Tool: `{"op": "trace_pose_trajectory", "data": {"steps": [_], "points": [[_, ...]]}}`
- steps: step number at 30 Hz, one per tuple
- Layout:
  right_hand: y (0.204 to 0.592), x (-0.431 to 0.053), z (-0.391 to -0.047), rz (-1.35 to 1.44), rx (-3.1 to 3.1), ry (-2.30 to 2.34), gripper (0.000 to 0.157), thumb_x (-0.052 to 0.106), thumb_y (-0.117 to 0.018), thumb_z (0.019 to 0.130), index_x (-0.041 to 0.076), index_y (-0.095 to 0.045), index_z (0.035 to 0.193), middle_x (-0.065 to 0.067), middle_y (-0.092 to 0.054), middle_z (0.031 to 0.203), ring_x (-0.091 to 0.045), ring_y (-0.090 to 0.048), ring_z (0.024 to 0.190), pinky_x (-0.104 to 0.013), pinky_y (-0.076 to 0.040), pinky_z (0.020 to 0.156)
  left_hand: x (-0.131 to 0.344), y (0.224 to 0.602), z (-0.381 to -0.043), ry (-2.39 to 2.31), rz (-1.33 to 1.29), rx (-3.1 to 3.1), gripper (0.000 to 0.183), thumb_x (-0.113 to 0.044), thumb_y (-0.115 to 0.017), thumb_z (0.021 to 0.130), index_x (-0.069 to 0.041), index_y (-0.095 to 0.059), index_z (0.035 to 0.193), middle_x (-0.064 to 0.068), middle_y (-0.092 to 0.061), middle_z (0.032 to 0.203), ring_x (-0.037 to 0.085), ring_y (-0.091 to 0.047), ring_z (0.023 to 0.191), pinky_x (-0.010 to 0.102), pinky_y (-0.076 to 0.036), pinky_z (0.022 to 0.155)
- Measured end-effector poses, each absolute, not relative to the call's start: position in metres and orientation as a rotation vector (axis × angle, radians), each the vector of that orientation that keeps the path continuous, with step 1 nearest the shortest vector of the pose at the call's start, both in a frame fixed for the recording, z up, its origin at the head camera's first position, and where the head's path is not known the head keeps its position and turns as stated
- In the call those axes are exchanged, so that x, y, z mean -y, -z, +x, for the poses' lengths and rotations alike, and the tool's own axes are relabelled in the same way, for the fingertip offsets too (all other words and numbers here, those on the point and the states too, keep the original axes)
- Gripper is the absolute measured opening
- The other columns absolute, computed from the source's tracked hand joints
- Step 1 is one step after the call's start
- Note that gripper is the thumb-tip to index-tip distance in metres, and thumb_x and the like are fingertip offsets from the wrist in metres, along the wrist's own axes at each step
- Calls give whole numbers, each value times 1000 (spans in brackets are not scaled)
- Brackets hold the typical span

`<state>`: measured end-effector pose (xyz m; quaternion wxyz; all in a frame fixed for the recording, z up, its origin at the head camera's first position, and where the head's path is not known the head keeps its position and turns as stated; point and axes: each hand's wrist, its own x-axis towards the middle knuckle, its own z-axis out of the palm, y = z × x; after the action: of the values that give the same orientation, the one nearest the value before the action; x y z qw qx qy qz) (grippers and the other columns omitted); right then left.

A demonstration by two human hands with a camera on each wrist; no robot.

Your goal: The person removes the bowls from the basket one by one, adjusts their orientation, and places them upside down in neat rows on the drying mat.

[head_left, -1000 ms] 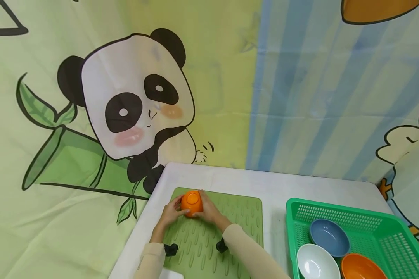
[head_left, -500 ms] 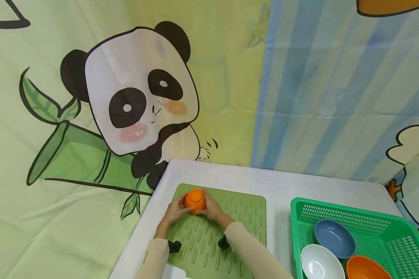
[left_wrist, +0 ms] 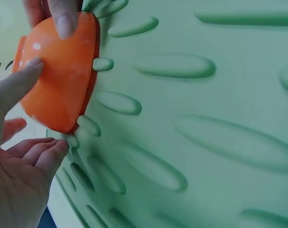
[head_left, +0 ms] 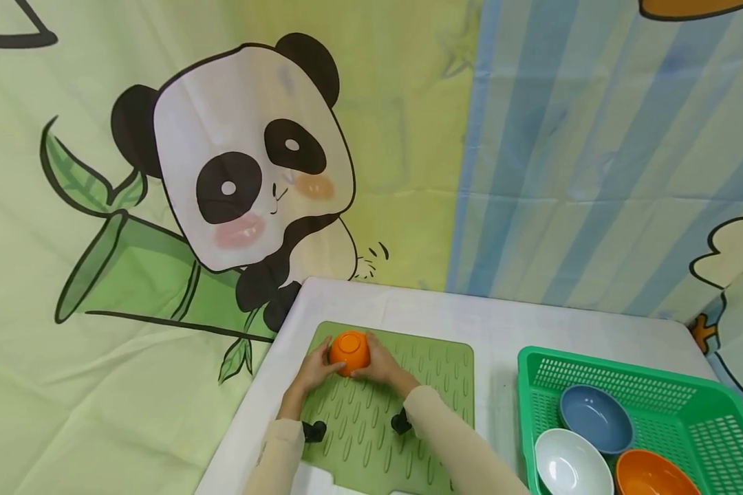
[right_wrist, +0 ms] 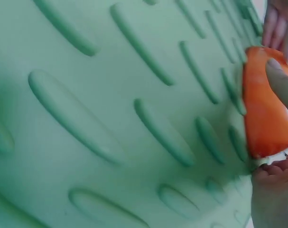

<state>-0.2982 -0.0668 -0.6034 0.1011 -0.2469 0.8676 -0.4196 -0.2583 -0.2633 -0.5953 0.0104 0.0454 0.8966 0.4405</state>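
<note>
An orange bowl [head_left: 349,355] is upside down at the far left part of a green ridged mat [head_left: 408,385], its foot ring facing up. In the left wrist view the bowl's rim lies right at the mat's ridges. My left hand [head_left: 313,371] holds the bowl from the left, thumb across its near side and fingers around by the rim. From the right, my right hand [head_left: 380,362] holds it too, with its thumb low on the near side. The right wrist view shows only part of the bowl [right_wrist: 267,109] at its right edge.
A green plastic basket [head_left: 619,364] stands on the white table [head_left: 501,323] to the right. In it are a blue bowl [head_left: 596,418], a white bowl [head_left: 572,464] and another orange bowl [head_left: 653,476]. A printed panda curtain [head_left: 408,137] hangs behind the table.
The head view has shifted slightly, moving the scene a little right and up in it. Both hands stay around the orange bowl, which keeps about the same place on the mat.
</note>
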Motion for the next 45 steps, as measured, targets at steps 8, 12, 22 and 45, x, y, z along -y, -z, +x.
{"op": "trace_pose_trajectory", "data": {"steps": [8,12,22,45], "points": [[552,26,-301,-622,-2443,1337,91,26,-71,83,-9,-12,144,-27,-17,147,-39,-21,134,-51,-26,106,272,595,-235,-1520,-89,-2773,94,-36,-74,78,-11,-18,148,26,-26,145,44,-32,127,58,-36,96],[509,-8,-309,-583,-2474,1329,87,36,-67,85,1,-16,146,-20,-21,148,-36,-27,132,-50,-30,104,285,598,-217,-1510,-55,-2834,97,-37,-76,76,-13,-17,149,23,-23,147,44,-27,130,60,-29,99],[417,-158,-290,-629,-2622,1382,73,40,-57,90,3,-26,145,-21,-31,144,-41,-32,129,-56,-33,99,311,637,-147,-1326,114,-2931,111,-41,-84,61,-5,-23,146,25,-23,146,45,-24,130,62,-26,99],[529,-307,-197,130,-2806,975,113,49,-68,79,-23,0,135,-50,-9,132,-64,-18,116,-72,-26,89,332,656,-128,-952,161,-3153,111,-57,-80,57,-10,-30,145,25,-21,147,50,-25,127,70,-29,89]]}}
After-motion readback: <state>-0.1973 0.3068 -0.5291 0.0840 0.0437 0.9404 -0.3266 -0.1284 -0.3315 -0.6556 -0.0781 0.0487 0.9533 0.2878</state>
